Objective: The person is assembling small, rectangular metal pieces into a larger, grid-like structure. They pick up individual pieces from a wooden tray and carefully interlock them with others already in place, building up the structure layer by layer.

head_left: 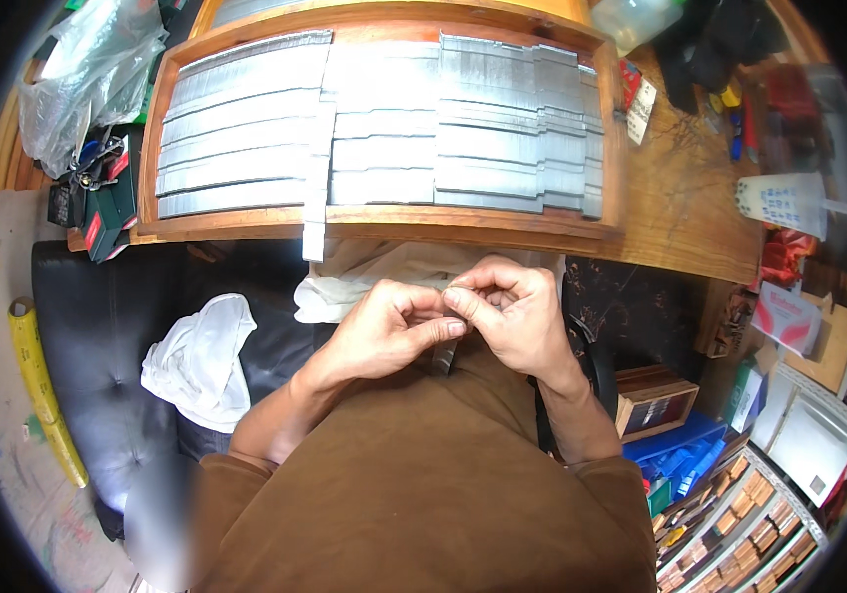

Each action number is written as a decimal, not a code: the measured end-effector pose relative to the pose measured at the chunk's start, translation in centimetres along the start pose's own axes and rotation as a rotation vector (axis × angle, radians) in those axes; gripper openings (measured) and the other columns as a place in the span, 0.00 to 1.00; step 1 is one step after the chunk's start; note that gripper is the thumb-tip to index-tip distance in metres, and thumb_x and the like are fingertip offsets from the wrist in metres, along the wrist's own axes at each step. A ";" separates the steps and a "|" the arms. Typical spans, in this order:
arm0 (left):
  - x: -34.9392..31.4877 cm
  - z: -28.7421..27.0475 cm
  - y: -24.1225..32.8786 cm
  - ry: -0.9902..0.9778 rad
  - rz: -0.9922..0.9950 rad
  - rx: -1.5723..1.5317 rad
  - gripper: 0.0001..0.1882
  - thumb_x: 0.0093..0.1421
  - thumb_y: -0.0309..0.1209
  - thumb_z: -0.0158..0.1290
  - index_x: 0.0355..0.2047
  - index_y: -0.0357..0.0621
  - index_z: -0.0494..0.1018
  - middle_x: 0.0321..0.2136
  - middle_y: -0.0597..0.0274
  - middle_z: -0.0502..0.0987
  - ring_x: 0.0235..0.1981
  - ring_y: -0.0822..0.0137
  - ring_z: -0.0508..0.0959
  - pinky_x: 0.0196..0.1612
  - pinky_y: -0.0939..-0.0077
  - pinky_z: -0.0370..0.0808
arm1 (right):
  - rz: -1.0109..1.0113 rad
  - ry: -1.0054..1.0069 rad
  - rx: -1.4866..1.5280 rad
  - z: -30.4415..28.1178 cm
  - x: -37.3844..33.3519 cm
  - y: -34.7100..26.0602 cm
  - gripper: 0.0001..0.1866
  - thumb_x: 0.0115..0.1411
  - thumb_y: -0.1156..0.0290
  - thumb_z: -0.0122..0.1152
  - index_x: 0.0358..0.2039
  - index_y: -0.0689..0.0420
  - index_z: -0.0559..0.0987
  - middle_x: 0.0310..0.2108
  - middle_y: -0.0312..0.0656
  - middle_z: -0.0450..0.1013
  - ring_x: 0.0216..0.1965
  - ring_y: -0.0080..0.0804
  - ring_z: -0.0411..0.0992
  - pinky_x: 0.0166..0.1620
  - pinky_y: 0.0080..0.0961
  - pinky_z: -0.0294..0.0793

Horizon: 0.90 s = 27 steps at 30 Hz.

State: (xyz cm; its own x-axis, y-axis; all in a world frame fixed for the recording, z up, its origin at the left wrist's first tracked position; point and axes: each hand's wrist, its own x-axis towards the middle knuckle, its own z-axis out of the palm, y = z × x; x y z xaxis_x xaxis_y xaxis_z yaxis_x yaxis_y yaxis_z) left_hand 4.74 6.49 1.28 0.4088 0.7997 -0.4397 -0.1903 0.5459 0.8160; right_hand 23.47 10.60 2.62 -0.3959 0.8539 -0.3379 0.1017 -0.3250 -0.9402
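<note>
Both hands are pinching one small grey metal strip between them, left hand and right hand meeting fingertip to fingertip, its long axis hanging downward toward the lap.

head cam — looks steeply down, close over lap | faces wooden tray ahead — fisheye

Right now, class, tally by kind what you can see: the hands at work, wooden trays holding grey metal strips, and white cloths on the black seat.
Hands: 2 – left hand, right hand, both pinching a small grey metal strip
Wooden tray of strips: 1
White cloths: 1
Total: 4
</note>
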 end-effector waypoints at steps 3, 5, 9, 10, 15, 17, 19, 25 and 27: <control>0.2 -0.7 0.9 -0.048 -0.144 -0.009 0.09 0.67 0.28 0.57 0.41 0.34 0.79 0.34 0.61 0.84 0.34 0.77 0.82 0.36 0.82 0.77 | 0.121 0.020 0.296 0.3 0.4 1.2 0.08 0.62 0.75 0.68 0.38 0.68 0.82 0.31 0.40 0.80 0.27 0.18 0.74 0.30 0.14 0.74; 0.5 -0.9 1.9 -0.063 -0.250 -0.049 0.09 0.68 0.32 0.56 0.37 0.37 0.79 0.34 0.61 0.84 0.34 0.75 0.83 0.34 0.83 0.77 | 0.135 0.036 0.357 0.6 0.9 1.4 0.08 0.62 0.74 0.68 0.38 0.67 0.82 0.29 0.39 0.80 0.27 0.17 0.74 0.29 0.14 0.74; 1.3 -1.6 2.6 0.016 -0.219 -0.075 0.10 0.68 0.32 0.55 0.38 0.37 0.78 0.34 0.59 0.85 0.33 0.72 0.84 0.32 0.84 0.77 | 0.167 0.010 0.376 0.5 1.4 3.0 0.10 0.64 0.71 0.66 0.40 0.66 0.83 0.27 0.38 0.79 0.23 0.15 0.71 0.25 0.12 0.68; 1.6 -2.0 2.5 0.005 -0.197 -0.048 0.10 0.68 0.32 0.55 0.39 0.36 0.78 0.34 0.59 0.85 0.33 0.72 0.84 0.32 0.84 0.77 | 0.181 -0.005 0.388 0.4 1.6 3.1 0.11 0.64 0.70 0.66 0.41 0.66 0.83 0.27 0.38 0.79 0.22 0.15 0.70 0.24 0.12 0.67; 2.0 -2.1 1.9 -0.015 -0.202 -0.135 0.10 0.68 0.32 0.56 0.41 0.35 0.78 0.34 0.59 0.84 0.34 0.73 0.84 0.33 0.84 0.77 | 0.088 0.045 0.491 1.5 1.9 2.8 0.10 0.64 0.72 0.66 0.40 0.66 0.83 0.26 0.37 0.78 0.20 0.15 0.69 0.22 0.12 0.66; 2.2 -2.4 2.0 -0.019 -0.211 -0.097 0.10 0.68 0.32 0.56 0.41 0.35 0.78 0.34 0.60 0.84 0.33 0.74 0.83 0.33 0.83 0.77 | 0.077 0.070 0.524 1.9 1.9 2.6 0.10 0.65 0.72 0.64 0.39 0.67 0.82 0.26 0.39 0.78 0.20 0.18 0.71 0.23 0.14 0.71; 2.2 -2.5 1.9 -0.022 -0.191 -0.057 0.10 0.67 0.31 0.56 0.41 0.35 0.78 0.33 0.60 0.84 0.33 0.74 0.83 0.34 0.83 0.77 | 0.072 0.069 0.493 1.7 1.9 2.9 0.09 0.64 0.74 0.64 0.40 0.68 0.82 0.26 0.40 0.78 0.21 0.19 0.72 0.25 0.14 0.73; 0.2 -1.9 0.2 0.160 0.200 0.510 0.06 0.65 0.25 0.58 0.36 0.33 0.79 0.27 0.59 0.83 0.25 0.74 0.77 0.29 0.80 0.72 | -0.201 0.080 0.175 2.4 1.2 3.1 0.07 0.59 0.80 0.68 0.38 0.65 0.84 0.31 0.38 0.77 0.28 0.20 0.74 0.31 0.17 0.76; -0.5 -1.8 -0.3 0.245 0.431 0.702 0.03 0.60 0.21 0.59 0.34 0.34 0.77 0.22 0.52 0.77 0.20 0.64 0.75 0.23 0.71 0.70 | -0.324 0.099 -0.024 3.1 0.5 2.1 0.06 0.57 0.80 0.70 0.36 0.63 0.85 0.32 0.38 0.75 0.31 0.21 0.73 0.32 0.18 0.74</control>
State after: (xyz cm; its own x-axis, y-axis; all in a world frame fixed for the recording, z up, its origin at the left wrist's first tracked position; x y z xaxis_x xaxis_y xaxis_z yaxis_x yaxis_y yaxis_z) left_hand 2.96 6.34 0.57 0.2083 0.9772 -0.0408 0.3443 -0.0342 0.9382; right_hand 20.70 9.10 0.55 -0.3205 0.9470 -0.0229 0.0072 -0.0217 -0.9997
